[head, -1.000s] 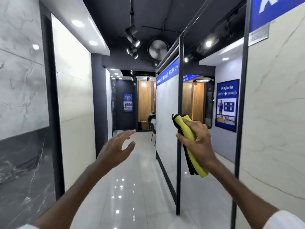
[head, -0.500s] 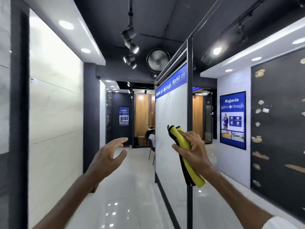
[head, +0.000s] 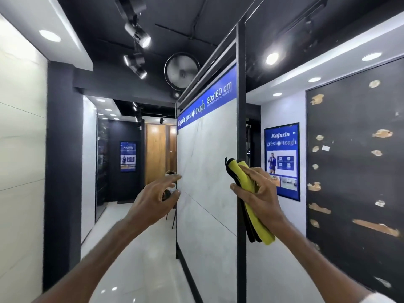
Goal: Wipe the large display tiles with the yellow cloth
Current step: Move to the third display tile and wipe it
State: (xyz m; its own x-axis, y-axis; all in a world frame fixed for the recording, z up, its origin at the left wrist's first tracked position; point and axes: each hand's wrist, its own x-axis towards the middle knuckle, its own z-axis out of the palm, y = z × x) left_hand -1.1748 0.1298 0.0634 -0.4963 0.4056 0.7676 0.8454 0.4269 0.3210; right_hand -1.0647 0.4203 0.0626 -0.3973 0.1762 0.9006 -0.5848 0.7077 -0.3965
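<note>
Closer now stands the display tile [head: 205, 162]. Right hand [head: 263, 194] grips the soft, light yellow cloth [head: 261, 226] mid-fold; left hand [head: 150, 200] is spread and empty.

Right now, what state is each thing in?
display tile: upright in black frame
yellow cloth: folded, gripped by right hand
right hand: gripping yellow cloth beside black frame
left hand: empty, fingers spread, near display tile
ceiling downlights: on

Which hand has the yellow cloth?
The right hand holds the yellow cloth, beside the black frame post. The left hand holds nothing, its fingers loose.
</note>
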